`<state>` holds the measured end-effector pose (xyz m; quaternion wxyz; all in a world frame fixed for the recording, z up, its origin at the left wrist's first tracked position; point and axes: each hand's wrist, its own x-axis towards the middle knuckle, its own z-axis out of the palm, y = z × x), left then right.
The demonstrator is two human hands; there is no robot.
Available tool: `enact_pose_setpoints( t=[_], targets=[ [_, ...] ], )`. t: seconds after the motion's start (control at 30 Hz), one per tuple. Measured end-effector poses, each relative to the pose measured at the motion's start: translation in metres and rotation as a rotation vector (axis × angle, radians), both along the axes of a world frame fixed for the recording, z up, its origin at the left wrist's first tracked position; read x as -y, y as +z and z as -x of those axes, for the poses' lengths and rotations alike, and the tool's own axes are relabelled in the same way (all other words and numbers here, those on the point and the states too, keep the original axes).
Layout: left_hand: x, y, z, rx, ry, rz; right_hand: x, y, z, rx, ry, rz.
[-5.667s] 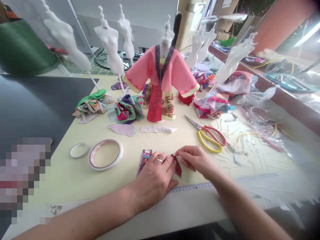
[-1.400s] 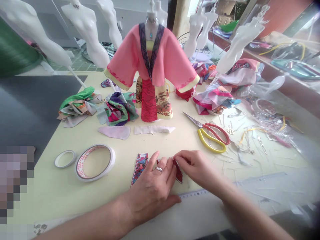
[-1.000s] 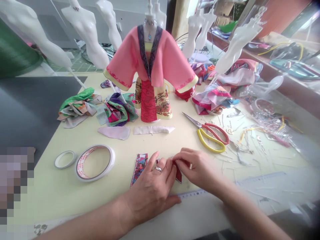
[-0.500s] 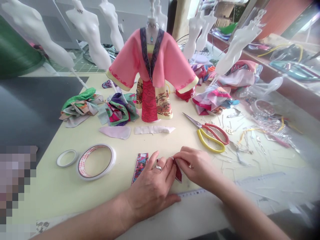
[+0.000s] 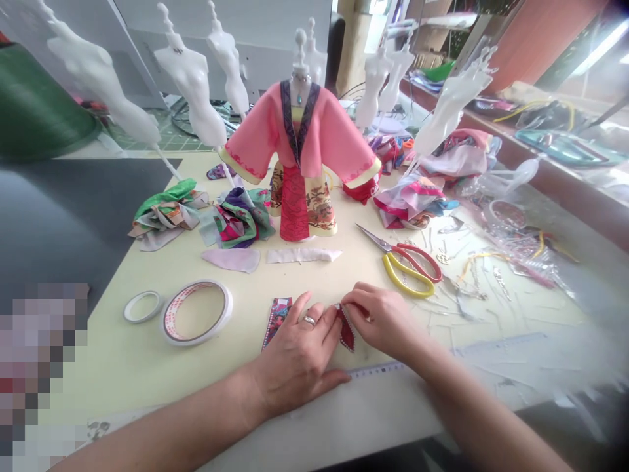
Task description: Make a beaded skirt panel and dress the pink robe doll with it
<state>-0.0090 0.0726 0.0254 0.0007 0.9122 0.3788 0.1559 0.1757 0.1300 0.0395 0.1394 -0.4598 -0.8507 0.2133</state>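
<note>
A small dark red fabric piece [image 5: 347, 335] with a pointed end and a pale beaded edge lies on the table between my hands. My left hand [image 5: 299, 347], a ring on one finger, rests flat over part of it, fingers stretched and thumb apart. At the piece's upper end, my right hand [image 5: 376, 314] pinches with thumb and forefinger; its fingertips partly hide what they grip. A patterned fabric strip [image 5: 278, 319] with a beaded edge runs under my left fingers. Below my hands is a clear ruler [image 5: 378, 371].
Scissors [image 5: 413, 269] with red and yellow handles lie right of centre, near loose chains and trimmings. Tape rolls [image 5: 223, 313] are on the left. Behind stand a pink-robed doll form [image 5: 299, 137], white doll torsos [image 5: 189, 92] and bundled fabrics [image 5: 243, 216].
The view has shifted slightly, showing more of the torsos' tops. Both hands stay at the red piece, and a little more of it shows between them.
</note>
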Motion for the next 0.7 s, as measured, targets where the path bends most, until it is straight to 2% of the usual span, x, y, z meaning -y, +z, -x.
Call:
enact_pose_setpoints(
  t=[0.37,0.7],
  targets=[
    [-0.0010,-0.0003,-0.0031,0.027,0.032,0.027,-0.0020,-0.0011,-0.0011,-0.003,-0.032,-0.025],
    [-0.0007,-0.0021,-0.0021,0.029,-0.046,-0.131,-0.0022,0.0008,0.0015,-0.088,-0.079,0.023]
  ],
)
